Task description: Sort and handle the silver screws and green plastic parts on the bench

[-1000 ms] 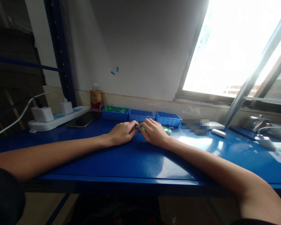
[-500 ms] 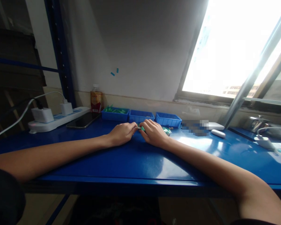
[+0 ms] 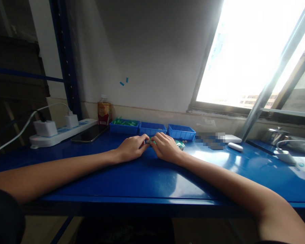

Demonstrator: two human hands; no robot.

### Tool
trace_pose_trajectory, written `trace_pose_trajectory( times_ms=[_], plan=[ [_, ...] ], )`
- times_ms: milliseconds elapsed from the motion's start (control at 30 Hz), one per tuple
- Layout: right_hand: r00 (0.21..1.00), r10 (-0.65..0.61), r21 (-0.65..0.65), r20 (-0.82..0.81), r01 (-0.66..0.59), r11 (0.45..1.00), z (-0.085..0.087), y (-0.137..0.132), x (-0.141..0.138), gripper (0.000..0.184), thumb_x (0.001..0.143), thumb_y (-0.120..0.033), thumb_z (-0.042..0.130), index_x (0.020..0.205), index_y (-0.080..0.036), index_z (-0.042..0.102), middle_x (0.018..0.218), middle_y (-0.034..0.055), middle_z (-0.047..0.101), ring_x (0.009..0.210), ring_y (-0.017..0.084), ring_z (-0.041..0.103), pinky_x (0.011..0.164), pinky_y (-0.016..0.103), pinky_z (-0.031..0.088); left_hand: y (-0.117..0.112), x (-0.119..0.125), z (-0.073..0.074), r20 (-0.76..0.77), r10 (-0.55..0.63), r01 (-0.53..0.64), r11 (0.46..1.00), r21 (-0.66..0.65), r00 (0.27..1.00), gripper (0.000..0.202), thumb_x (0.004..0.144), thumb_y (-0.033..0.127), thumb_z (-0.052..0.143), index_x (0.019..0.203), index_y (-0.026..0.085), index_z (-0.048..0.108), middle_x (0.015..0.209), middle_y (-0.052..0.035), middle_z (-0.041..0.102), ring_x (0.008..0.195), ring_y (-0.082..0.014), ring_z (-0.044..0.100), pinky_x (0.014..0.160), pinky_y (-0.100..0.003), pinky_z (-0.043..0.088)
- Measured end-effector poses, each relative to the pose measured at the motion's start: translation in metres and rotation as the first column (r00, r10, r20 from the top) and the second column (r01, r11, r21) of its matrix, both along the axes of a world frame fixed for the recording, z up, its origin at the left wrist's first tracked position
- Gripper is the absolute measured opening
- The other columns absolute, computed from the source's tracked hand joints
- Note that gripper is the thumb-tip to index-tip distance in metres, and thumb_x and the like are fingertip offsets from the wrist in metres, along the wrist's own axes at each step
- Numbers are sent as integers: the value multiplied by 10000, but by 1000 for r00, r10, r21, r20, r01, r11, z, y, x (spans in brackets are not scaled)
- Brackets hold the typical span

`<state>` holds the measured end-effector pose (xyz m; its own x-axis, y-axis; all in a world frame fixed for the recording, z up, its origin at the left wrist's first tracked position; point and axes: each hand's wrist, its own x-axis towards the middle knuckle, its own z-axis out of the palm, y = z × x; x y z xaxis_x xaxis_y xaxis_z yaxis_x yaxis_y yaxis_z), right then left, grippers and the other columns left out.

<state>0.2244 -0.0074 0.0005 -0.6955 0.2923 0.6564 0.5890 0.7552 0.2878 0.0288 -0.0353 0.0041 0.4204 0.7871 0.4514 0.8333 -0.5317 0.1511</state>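
Observation:
My left hand [image 3: 132, 147] and my right hand [image 3: 166, 147] rest on the blue table [image 3: 147, 176], fingertips meeting. Between them they pinch a small green piece [image 3: 150, 142]; both hands have curled fingers closed on it. Just behind the hands stand three blue trays: the left tray [image 3: 124, 126] holds several green pieces, the middle tray [image 3: 152, 128] and the right tray [image 3: 181, 131] show no contents from here. A small heap of green pieces [image 3: 180, 144] lies beside my right hand.
A white power strip [image 3: 61, 134] with plugged chargers and a dark phone [image 3: 89, 134] lie at the left. A bottle [image 3: 104, 113] stands by the wall. White small devices [image 3: 235, 146] and a metal pot [image 3: 277, 135] are at the right, under the window.
The hands stay together on the green piece, with only slight finger movement. The view has tilted a little, shifting everything slightly.

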Motion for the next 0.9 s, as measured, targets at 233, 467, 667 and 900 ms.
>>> trace_pose_trajectory(
  times_ms=[233, 467, 667, 900],
  plan=[
    [1000, -7, 3, -5, 7, 1000, 0, 0, 0, 245, 963, -296, 376, 906, -159, 571, 848, 72, 580, 803, 179, 504, 714, 284, 409, 0, 0, 1, -21, 4, -4, 1000, 13, 1000, 270, 943, 406, 338, 1037, 234, 524, 865, -27, 663, 800, -210, 645, 648, -267, 427],
    [1000, 5, 6, 21, -5, 1000, -1, 1, 1, 174, 933, -262, 414, 998, -164, 541, 899, 72, 581, 839, 187, 505, 732, 288, 408, -3, 1, 3, -40, 32, -32, 999, 0, 999, 365, 967, 448, 250, 954, 223, 538, 871, -39, 669, 794, -208, 646, 646, -268, 428],
    [1000, -11, 25, 19, 11, 1000, -1, 2, 0, 184, 944, -252, 393, 949, -159, 552, 878, 72, 571, 819, 183, 496, 720, 286, 393, -1, 0, 1, 28, -10, 10, 1000, 0, 1000, 279, 941, 425, 345, 1086, 236, 490, 828, -9, 653, 762, -192, 638, 650, -263, 434],
    [1000, -10, 5, 4, 10, 1000, -2, 2, 0, 209, 954, -269, 381, 925, -166, 560, 856, 69, 567, 805, 184, 495, 705, 292, 390, -1, 0, 1, 39, -35, 34, 999, 7, 999, 215, 920, 389, 393, 1037, 227, 475, 823, -5, 642, 752, -187, 635, 651, -261, 441]
  ],
)
